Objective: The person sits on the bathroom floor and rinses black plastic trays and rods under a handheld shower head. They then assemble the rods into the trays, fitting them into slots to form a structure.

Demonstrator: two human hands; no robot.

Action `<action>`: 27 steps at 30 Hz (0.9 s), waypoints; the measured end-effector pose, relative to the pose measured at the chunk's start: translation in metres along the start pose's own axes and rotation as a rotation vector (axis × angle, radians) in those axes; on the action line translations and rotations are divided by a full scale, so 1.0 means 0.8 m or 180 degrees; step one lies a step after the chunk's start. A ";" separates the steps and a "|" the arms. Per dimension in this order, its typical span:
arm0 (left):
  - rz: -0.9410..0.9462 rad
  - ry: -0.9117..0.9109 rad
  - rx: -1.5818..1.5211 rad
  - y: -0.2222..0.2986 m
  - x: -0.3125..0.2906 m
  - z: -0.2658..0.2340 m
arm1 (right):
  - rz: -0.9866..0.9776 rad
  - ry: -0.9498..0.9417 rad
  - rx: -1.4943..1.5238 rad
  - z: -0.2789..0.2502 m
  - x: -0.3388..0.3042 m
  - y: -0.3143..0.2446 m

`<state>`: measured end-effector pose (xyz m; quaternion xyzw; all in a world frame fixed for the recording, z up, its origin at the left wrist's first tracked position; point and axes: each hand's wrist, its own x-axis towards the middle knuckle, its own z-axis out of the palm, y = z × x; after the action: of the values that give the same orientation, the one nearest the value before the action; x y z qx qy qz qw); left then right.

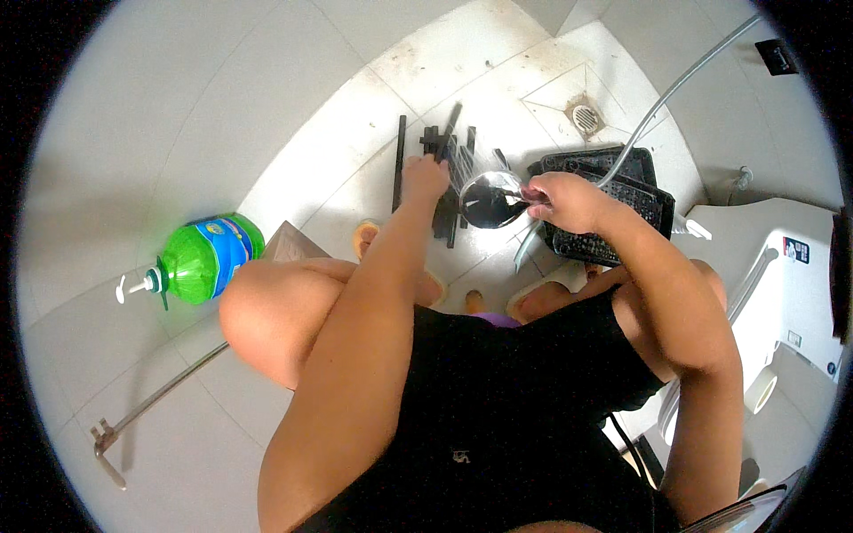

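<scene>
My right hand [569, 202] is closed round the handle of a round shower head [491, 201]. Thin jets of water spray from it toward the far left. Closed on one dark, narrow black bar [451, 129], my left hand [426, 178] holds it tilted in the spray. Under and around that hand several more black bars lie on the tiles, among them a long straight bar [399, 164] to its left. Just beyond my right hand, black perforated trays [653, 204] are piled on the floor, partly hidden by that hand and forearm.
A grey hose [671, 93] runs up to the far right. The floor has a round drain [585, 117]. At left stands a green pump bottle [200, 258], above a metal rod [173, 388]. White toilet [755, 293] stands at right; a wall tap [743, 178] is near it.
</scene>
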<state>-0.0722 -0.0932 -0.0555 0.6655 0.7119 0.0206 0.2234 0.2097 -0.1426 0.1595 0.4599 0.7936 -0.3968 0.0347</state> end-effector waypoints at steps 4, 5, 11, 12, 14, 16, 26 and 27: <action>-0.0204 -0.0153 -0.2548 -0.001 0.037 0.012 | -0.0197 -0.0063 0.0136 -0.008 0.015 -0.016; -0.0176 -0.0224 -0.2905 0.003 0.041 0.014 | -0.0213 -0.0088 0.0193 -0.010 0.017 -0.018; -0.0238 -0.1017 -0.2976 0.036 0.057 0.041 | -0.0201 0.0090 0.0156 -0.005 0.010 -0.008; -0.0170 -0.1037 -0.3117 0.020 0.062 0.053 | -0.0261 0.0218 0.0093 -0.006 0.013 -0.016; 0.0020 -0.0938 -0.3732 0.004 0.058 0.069 | -0.0286 0.0445 -0.0047 -0.001 0.018 -0.021; -0.0245 -0.1152 -0.4475 0.009 0.054 0.057 | -0.0243 0.0369 0.0002 0.002 0.022 -0.016; -0.1531 -0.1716 -0.4858 0.047 0.007 -0.044 | -0.0350 0.0120 -0.0176 0.012 0.026 -0.004; -0.1472 -0.1361 -0.4683 0.035 0.009 -0.036 | -0.0394 0.0155 -0.0227 0.016 0.031 -0.005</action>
<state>-0.0562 -0.0755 -0.0226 0.1726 0.5774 0.3100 0.7353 0.1884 -0.1347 0.1429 0.4178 0.8348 -0.3584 0.0072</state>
